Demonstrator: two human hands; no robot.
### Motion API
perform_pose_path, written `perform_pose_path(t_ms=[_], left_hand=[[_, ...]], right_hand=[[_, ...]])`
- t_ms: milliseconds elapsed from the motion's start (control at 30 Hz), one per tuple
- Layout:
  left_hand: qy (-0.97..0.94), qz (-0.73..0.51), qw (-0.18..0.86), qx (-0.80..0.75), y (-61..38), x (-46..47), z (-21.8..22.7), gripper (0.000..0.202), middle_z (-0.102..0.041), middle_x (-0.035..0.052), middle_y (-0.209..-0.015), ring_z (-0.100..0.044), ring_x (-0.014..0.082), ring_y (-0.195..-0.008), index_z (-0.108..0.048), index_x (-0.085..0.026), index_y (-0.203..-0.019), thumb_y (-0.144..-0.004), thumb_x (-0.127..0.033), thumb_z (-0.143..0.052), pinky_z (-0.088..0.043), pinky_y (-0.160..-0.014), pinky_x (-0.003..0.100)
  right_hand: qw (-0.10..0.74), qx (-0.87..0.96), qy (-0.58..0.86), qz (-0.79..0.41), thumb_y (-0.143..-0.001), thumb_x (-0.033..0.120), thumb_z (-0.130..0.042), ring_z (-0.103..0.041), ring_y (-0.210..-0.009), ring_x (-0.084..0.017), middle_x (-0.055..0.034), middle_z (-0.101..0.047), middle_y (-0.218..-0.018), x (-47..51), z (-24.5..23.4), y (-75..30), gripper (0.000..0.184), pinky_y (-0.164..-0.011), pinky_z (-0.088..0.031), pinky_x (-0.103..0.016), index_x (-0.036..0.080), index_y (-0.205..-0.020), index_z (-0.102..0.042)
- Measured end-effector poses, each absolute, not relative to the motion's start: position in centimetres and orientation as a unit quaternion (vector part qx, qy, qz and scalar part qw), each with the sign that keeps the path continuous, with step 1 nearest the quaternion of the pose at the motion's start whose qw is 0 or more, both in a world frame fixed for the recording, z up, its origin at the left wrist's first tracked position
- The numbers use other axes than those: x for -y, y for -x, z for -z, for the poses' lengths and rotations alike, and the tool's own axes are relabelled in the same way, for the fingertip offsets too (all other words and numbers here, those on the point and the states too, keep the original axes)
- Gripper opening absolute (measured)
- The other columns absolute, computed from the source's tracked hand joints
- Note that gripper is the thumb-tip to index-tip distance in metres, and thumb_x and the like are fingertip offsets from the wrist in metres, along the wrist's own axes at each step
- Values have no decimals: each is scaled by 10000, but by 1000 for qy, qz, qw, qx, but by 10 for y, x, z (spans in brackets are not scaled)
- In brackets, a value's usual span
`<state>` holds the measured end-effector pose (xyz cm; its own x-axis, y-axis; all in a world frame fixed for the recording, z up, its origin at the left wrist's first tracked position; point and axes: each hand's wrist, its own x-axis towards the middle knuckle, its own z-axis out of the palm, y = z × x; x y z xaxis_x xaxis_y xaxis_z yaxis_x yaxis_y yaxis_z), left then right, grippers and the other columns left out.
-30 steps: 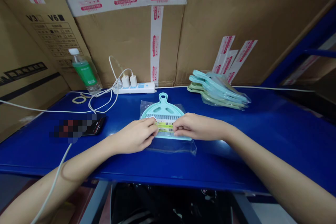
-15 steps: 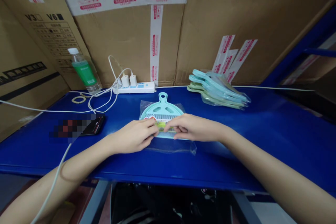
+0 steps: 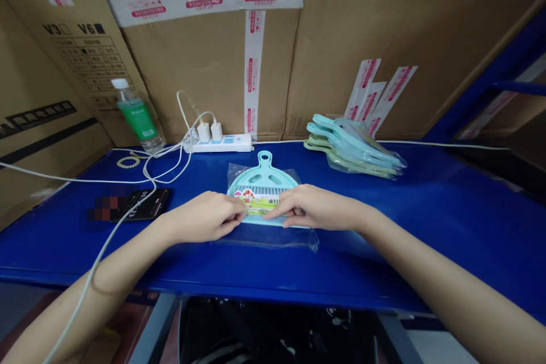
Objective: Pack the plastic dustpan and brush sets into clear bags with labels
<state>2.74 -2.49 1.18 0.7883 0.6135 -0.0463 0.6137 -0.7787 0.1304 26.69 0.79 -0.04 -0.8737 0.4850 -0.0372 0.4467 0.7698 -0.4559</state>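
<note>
Hands meet at centre: left hand (image 3: 205, 222) curled, thumb and forefinger pinching what looks like the film of the clear plastic bag (image 3: 273, 237), though the grip itself is hidden. Right hand (image 3: 311, 210) lies flat, fingers extended, pressing the colourful paper label card (image 3: 258, 203). Inside the bag sits the mint-green plastic dustpan-and-brush set (image 3: 262, 178), flat on the blue metal table (image 3: 426, 210). Bagging looks done; the near flap lies loose, seemingly unsealed. Stack of bagged pastel dustpans (image 3: 354, 151) sits back right.

Bright, even indoor light; centre sharp.
Soft sheen on the blue table (image 3: 447, 205); wide-angle bending at the edges; a pixelated patch over the phone (image 3: 150, 203).
</note>
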Motion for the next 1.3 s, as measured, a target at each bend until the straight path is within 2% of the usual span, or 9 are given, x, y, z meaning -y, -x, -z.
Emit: perform_pose_path(t_ms=[167,333,500,600,700,900,1100,1300], left_hand=[[-941,-1,65,-332,-23,23,-14,163,-593,-17,-733,-524,107,-589,-522,-178,-710,-786,-67,-430,-359,-551,213],[-939,5,82,-334,-19,20,-14,273,-622,11,-877,-576,121,-685,-574,-184,-858,-743,-14,-394,-410,-624,224],[-941,47,112,-317,-17,21,-19,409,-608,27,-987,-578,134,-747,-547,-182,-965,-636,29,-428,-429,-654,229],[-939,62,126,-315,-17,24,-22,491,-595,31,-1033,-580,140,-782,-531,-195,-1041,-617,33,-435,-443,-673,231],[-943,53,112,-310,-18,24,-21,446,-595,28,-1028,-586,144,-789,-544,-203,-1039,-660,14,-453,-444,-683,242],[-960,-11,41,-275,-25,20,-8,118,-607,22,-886,-575,153,-752,-588,-186,-903,-851,-144,-490,-431,-643,247],[-970,-56,-1,-237,-28,17,-2,174,-609,33,-853,-559,151,-760,-582,-167,-844,-916,-161,-424,-442,-695,257],[-966,-51,7,-253,-30,18,-3,212,-601,18,-771,-552,147,-680,-544,-170,-815,-940,-176,-373,-421,-626,253]], right_hand=[[38,933,250,-255,-818,131,-634,-385,-533,-100,52,-478,-596,-9,0,-268,327,-541,-316,-230,199,-1135,-674],[21,926,251,-282,-806,124,-643,-388,-522,-87,61,-448,-588,-13,1,-270,346,-532,-323,-218,181,-1145,-668],[5,920,255,-298,-786,86,-650,-394,-544,-87,55,-452,-614,-17,0,-275,385,-534,-344,-206,194,-1155,-664],[-10,911,275,-306,-779,85,-657,-425,-552,-90,45,-470,-633,-18,-2,-279,381,-522,-345,-204,187,-1147,-670],[-16,907,283,-311,-768,75,-663,-443,-561,-89,44,-468,-643,-20,-3,-282,389,-525,-353,-202,187,-1140,-674],[-10,909,282,-306,-769,86,-664,-439,-562,-87,48,-482,-644,-21,-2,-282,370,-541,-363,-205,187,-1125,-681],[-8,908,281,-310,-771,88,-664,-470,-557,-88,46,-514,-638,-19,-2,-280,372,-549,-374,-208,173,-1133,-674],[-1,916,266,-301,-774,106,-672,-483,-560,-92,36,-541,-643,-19,-2,-280,376,-546,-381,-207,194,-1139,-673]])
